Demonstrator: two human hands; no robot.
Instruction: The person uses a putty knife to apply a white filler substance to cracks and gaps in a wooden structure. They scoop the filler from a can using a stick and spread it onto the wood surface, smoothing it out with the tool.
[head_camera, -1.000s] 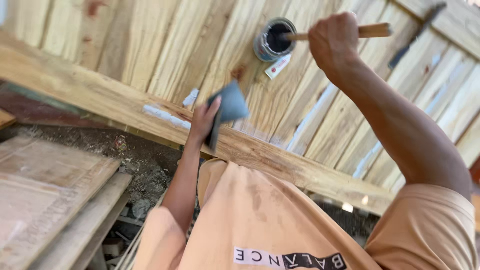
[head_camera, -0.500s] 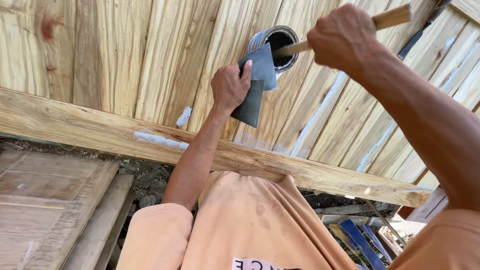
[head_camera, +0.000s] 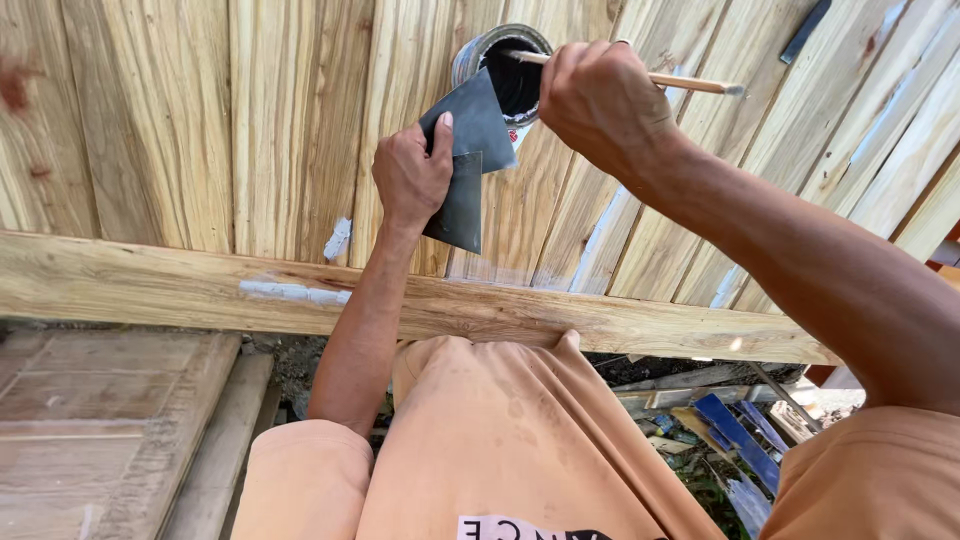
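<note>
Both hands work close together over the wooden panel (head_camera: 150, 130). Left hand (head_camera: 412, 178) pinches a dark flat scraper blade (head_camera: 468, 160), its long axis running up and down, upper corner leaning toward the round tin (head_camera: 508, 70) just above and to the right. Right hand (head_camera: 598, 105) is closed around a thin wooden stick (head_camera: 690, 82) whose near end dips into the tin's open mouth; this hand is the nearer to the tin. The tin rests on pale vertical boards crossed by a horizontal rail (head_camera: 500, 312) with smears of white filler (head_camera: 292, 292). Blue scrap pieces (head_camera: 738, 440) lie below to the right.
</note>
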